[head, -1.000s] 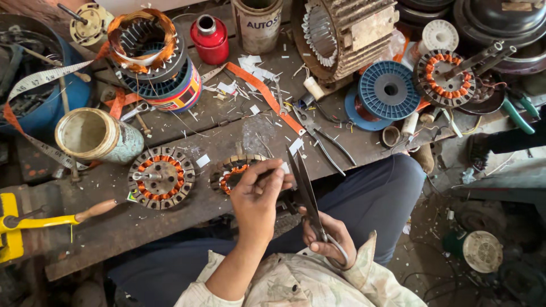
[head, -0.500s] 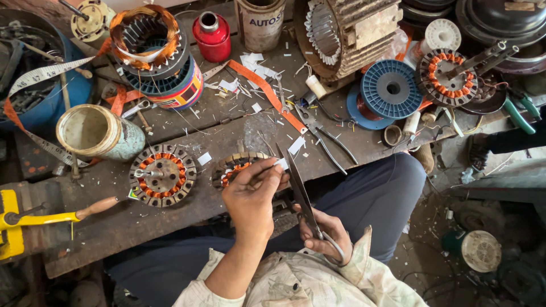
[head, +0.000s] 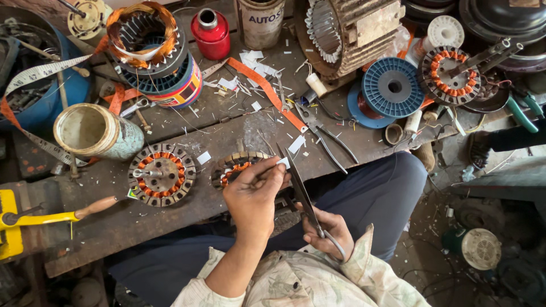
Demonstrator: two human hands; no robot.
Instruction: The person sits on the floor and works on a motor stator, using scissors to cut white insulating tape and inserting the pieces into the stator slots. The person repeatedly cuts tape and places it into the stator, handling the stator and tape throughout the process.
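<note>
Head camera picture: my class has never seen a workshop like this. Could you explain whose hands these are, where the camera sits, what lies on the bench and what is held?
The camera sits on the person's head, looking down at their own hands and lap. The left hand pinches a small white slip against a copper-wound motor stator. The right hand holds scissors, blades pointing up. On the worn wooden bench lie another stator, a blue wire spool, a red can, pliers and paper scraps.
</note>
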